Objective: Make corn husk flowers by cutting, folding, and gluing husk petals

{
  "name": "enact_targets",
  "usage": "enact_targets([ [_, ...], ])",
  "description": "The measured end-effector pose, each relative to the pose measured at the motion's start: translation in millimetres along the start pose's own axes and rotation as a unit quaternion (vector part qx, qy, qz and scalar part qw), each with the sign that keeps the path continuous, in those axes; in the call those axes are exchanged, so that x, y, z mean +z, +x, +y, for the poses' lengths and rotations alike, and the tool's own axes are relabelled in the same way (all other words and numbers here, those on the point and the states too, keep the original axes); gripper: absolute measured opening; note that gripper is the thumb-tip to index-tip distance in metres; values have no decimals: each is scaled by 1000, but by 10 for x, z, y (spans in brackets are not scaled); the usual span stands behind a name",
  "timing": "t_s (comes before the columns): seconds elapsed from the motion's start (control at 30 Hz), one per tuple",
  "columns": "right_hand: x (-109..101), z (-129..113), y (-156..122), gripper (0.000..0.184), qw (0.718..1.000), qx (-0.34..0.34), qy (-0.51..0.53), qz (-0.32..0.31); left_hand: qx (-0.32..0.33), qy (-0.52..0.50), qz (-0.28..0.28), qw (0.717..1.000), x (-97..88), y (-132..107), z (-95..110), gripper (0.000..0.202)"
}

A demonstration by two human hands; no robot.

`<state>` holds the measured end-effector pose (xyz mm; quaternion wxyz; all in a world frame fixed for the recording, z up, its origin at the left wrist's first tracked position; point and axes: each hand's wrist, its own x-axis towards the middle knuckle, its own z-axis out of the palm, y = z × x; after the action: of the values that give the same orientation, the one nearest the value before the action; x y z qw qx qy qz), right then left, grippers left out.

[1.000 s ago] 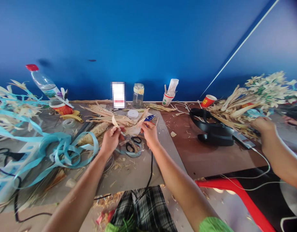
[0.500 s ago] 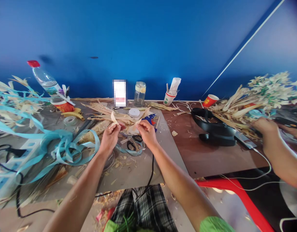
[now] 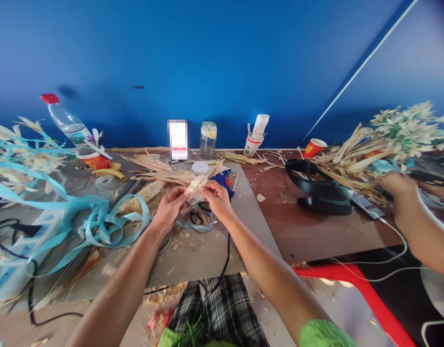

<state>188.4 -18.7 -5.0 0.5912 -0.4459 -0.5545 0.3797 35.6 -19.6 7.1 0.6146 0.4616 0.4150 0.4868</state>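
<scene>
A small pale piece of corn husk [image 3: 197, 182] is pinched between my two hands above the table. My left hand [image 3: 170, 205] is closed on its lower left end, thumb and fingertips together. On its right side, my right hand [image 3: 216, 196] pinches the same pale material; whether it is one piece or two I cannot tell. Below the hands lie scissors with black handles [image 3: 196, 217], partly hidden. A blue glue gun [image 3: 222, 179] rests just behind my right hand. Long dry husk strips [image 3: 154, 169] spread out behind my left hand.
Light blue ribbon [image 3: 99, 219] lies looped at left beside a white power strip [image 3: 15, 260]. A phone [image 3: 178, 140], a clear bottle [image 3: 208, 140] and a paper cup [image 3: 253, 145] stand along the wall. A black headset [image 3: 323, 197] lies at right, near another person's hand [image 3: 398, 185].
My hands have come closer together, the left moving right and slightly down. The pale husk pieces that were held apart now meet between the fingertips.
</scene>
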Motion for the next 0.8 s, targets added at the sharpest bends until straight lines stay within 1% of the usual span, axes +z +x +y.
enact_targets([
  [0.1,25,7,0,21,1000,9,12,2,-5,8,-10,1000,-14,4,-35,28],
  [0.23,38,-7,-2,21,999,24,31,-2,-36,16,-39,998,-10,-5,-48,29],
  [0.33,20,-4,7,23,998,41,37,7,-20,16,-43,999,-12,-5,-22,30],
  [0.4,-3,7,20,24,998,51,27,34,9,19,-27,999,-27,3,4,30],
  [0.5,-40,16,43,23,994,73,14,79,61,42,18,997,-71,23,33,28],
  [0.57,-56,8,54,22,991,88,23,95,88,48,48,994,-105,43,37,25],
  [0.67,-64,-17,58,23,989,106,37,100,95,66,86,990,-150,79,18,23],
  [0.73,-61,-34,54,23,988,114,35,97,85,69,108,988,-172,99,1,26],
  [0.8,-59,-48,50,21,988,119,30,97,73,56,113,989,-184,110,-12,29],
])
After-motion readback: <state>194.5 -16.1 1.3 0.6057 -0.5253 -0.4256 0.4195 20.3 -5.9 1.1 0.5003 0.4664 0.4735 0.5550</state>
